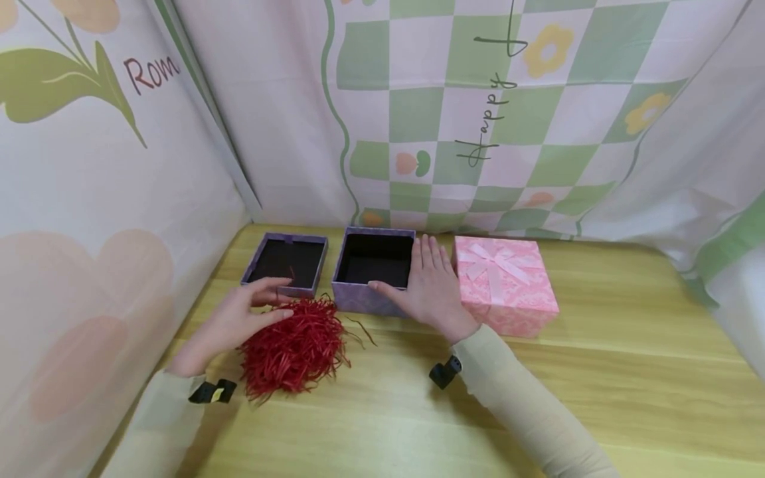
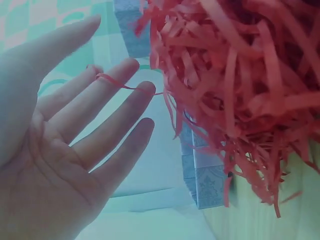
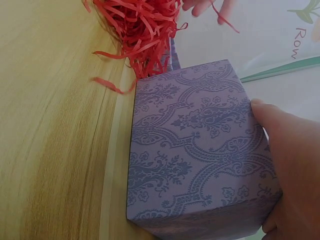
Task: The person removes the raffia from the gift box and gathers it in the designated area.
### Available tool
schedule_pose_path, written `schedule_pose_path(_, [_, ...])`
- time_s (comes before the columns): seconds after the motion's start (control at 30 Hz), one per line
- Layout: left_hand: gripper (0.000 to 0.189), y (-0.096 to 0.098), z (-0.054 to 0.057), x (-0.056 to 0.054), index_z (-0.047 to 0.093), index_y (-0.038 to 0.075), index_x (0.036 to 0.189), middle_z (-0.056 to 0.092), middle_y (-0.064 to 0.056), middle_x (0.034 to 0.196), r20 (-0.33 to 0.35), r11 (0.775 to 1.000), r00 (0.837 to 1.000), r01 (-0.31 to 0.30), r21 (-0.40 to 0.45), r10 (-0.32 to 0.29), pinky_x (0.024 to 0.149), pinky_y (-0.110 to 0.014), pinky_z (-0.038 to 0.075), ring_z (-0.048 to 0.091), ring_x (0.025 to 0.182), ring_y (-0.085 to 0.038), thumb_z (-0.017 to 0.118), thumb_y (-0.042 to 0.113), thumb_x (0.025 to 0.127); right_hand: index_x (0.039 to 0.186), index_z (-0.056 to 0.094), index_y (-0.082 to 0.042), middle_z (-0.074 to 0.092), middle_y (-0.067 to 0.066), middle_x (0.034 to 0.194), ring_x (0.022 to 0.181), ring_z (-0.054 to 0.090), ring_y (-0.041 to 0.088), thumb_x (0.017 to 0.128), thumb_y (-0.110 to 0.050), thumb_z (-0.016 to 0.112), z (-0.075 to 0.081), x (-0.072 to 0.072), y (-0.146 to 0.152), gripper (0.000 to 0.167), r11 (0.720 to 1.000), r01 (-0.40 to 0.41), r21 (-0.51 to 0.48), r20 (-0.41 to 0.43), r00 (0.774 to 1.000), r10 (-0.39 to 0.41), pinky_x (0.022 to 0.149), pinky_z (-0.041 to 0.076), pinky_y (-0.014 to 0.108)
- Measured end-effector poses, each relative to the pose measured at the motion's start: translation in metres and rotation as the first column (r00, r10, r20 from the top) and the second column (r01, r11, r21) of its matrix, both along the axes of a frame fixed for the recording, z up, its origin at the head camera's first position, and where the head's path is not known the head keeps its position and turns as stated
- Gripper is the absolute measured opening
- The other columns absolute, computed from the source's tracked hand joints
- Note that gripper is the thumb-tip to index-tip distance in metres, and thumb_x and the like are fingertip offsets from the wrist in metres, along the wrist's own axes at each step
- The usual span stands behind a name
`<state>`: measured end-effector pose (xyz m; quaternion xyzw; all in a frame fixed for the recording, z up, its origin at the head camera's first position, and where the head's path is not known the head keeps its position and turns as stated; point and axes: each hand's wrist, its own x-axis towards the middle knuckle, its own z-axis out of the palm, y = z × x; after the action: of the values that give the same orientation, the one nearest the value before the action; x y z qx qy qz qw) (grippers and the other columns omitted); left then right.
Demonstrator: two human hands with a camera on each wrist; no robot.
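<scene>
The left hand (image 1: 242, 318) hovers at the upper left of a heap of red shredded paper (image 1: 295, 348), fingers spread. In the left wrist view a thin red strand (image 2: 120, 85) lies across the fingers and leads to the heap. An open purple box (image 1: 373, 299) with a black interior stands behind the heap. The right hand (image 1: 433, 285) rests along the box's right wall with straight fingers, and its thumb lies on the front rim. In the right wrist view the box's patterned front (image 3: 200, 145) shows, with the thumb (image 3: 265, 112) at its edge.
A purple lid (image 1: 289, 262), black inside up, lies left of the box. To the right sits a closed pink gift box (image 1: 502, 282) with a bow. Loose strands (image 1: 361, 328) lie on the wooden table (image 1: 370, 425). Printed curtains (image 1: 287, 133) border the table.
</scene>
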<state>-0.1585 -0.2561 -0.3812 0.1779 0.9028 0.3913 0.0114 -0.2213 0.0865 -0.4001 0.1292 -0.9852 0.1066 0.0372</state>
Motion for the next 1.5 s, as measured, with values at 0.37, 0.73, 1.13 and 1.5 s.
schedule_pose_path(0.37, [0.043, 0.002, 0.014, 0.003, 0.066, 0.012, 0.138, 0.074, -0.006, 0.113, -0.122, 0.998, 0.992, 0.002, -0.055, -0.009, 0.088, -0.054, 0.055, 0.068, 0.108, -0.029, 0.074, 0.014, 0.096, 0.159, 0.007, 0.006, 0.007, 0.025, 0.166, 0.153, -0.001, 0.036, 0.083, -0.093, 0.03, 0.002, 0.0, 0.001, 0.127, 1.0, -0.007, 0.002, -0.005, 1.0, 0.008, 0.122, -0.002, 0.044])
schedule_pose_path(0.73, [0.024, 0.009, 0.017, 0.006, 0.081, 0.016, 0.104, 0.061, -0.012, 0.138, -0.203, 0.986, 0.979, -0.039, -0.159, 0.006, 0.107, -0.064, 0.035, 0.048, 0.131, -0.041, 0.079, 0.036, 0.091, 0.159, 0.009, 0.007, 0.006, 0.025, 0.166, 0.153, 0.0, 0.036, 0.083, -0.092, 0.032, 0.003, -0.002, 0.001, 0.127, 1.0, -0.006, 0.005, -0.006, 1.0, 0.006, 0.123, -0.001, 0.044])
schedule_pose_path(1.13, [0.007, 0.012, -0.012, 0.003, 0.078, 0.013, 0.096, 0.073, 0.006, 0.091, -0.078, 0.987, 0.996, 0.03, -0.159, -0.043, 0.073, -0.037, 0.054, 0.065, 0.079, -0.012, 0.072, 0.01, 0.096, 0.159, 0.007, 0.006, 0.007, 0.025, 0.166, 0.153, -0.001, 0.036, 0.083, -0.092, 0.032, 0.002, 0.0, 0.001, 0.127, 1.0, -0.003, -0.001, -0.002, 1.0, 0.003, 0.123, -0.001, 0.044])
schedule_pose_path(1.5, [0.031, 0.011, -0.011, 0.001, 0.075, 0.006, 0.114, 0.073, -0.007, 0.112, -0.132, 0.99, 0.991, 0.001, -0.138, -0.019, 0.088, -0.051, 0.055, 0.067, 0.104, -0.03, 0.084, 0.015, 0.087, 0.159, 0.006, 0.006, 0.006, 0.025, 0.166, 0.153, 0.001, 0.037, 0.084, -0.092, 0.033, 0.001, 0.0, 0.001, 0.127, 1.0, -0.004, -0.008, 0.002, 1.0, 0.004, 0.123, -0.001, 0.044])
